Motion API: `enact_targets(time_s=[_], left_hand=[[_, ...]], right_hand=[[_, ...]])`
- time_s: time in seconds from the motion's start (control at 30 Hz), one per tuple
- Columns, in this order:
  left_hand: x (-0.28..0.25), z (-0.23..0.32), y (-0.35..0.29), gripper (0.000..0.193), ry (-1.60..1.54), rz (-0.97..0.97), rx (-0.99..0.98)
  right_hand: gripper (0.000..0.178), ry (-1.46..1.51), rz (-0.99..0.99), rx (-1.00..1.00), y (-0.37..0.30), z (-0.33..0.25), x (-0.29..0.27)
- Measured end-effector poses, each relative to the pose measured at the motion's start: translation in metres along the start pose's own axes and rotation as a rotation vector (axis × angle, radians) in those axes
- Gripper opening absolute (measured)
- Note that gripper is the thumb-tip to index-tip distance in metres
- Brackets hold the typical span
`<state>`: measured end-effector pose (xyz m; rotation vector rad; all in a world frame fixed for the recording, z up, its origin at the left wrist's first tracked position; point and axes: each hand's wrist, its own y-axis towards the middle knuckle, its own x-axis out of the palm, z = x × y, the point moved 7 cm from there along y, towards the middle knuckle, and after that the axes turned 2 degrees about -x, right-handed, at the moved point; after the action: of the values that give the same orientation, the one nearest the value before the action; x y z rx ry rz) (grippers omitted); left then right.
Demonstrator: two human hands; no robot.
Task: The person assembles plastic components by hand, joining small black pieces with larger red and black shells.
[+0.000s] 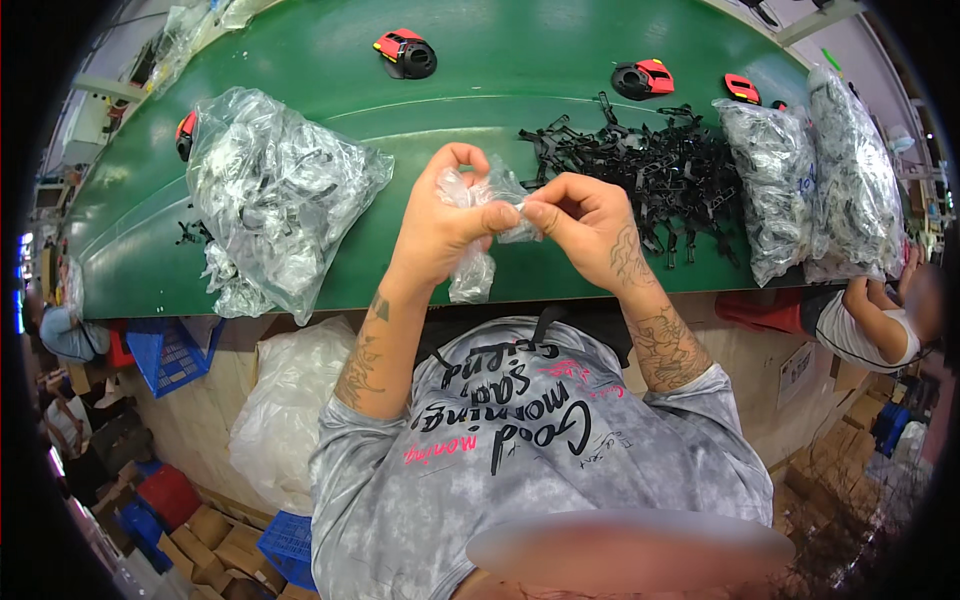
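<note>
Above the near edge of the green table, my left hand (448, 215) is closed around a crumpled clear plastic bag (471, 276), part of which hangs below my fingers. My right hand (588, 222) pinches the bag's edge between thumb and forefinger, close to my left thumb. More of the clear film shows between the two hands; whether anything is inside cannot be made out. Just beyond my right hand lies a loose heap of black plastic clips or straps (690, 175). Left of my left hand rests a big clear sack (290, 190) filled with small bagged items.
Two more filled clear sacks (770, 190) stand right of the heap. Red and black shell-shaped parts (405, 54) sit along the far side of the green table (480, 120). A white sack (290, 410) is below the edge at left. Another person (875, 320) is at far right.
</note>
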<state>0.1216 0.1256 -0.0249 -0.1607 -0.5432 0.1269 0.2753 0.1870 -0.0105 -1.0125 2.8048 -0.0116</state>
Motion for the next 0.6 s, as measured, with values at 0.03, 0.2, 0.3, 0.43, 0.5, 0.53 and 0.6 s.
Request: enact_targets(time_s=[0.03,0.2,0.3,0.43,0.5,0.53,0.6], left_hand=[[-0.002,0.002,-0.002,0.052,0.131,0.035,0.037],[0.007,0.007,-0.006,0.045,0.634,0.080,0.254],[-0.005,-0.006,0.000,0.034,0.113,0.145,0.052],[-0.007,-0.009,0.000,0.036,-0.077,0.163,-0.005],[0.001,-0.004,-0.001,0.040,-0.131,0.048,-0.046],[-0.003,-0.004,0.000,0.040,-0.130,0.047,-0.046],[-0.026,0.015,-0.003,0.045,0.225,0.282,0.257]], right_hand=[[0.018,-0.007,0.049,-0.023,-0.001,0.003,-0.002],[0.020,0.145,0.069,-0.003,0.000,0.012,0.000],[0.023,0.197,0.091,-0.009,0.002,0.012,0.007],[0.023,-0.039,-0.036,-0.050,0.001,0.006,0.011],[0.020,-0.022,-0.061,0.028,0.002,0.021,0.009],[0.020,-0.022,-0.060,0.028,0.003,0.021,0.006],[0.014,0.165,0.033,0.116,0.003,0.022,-0.006]])
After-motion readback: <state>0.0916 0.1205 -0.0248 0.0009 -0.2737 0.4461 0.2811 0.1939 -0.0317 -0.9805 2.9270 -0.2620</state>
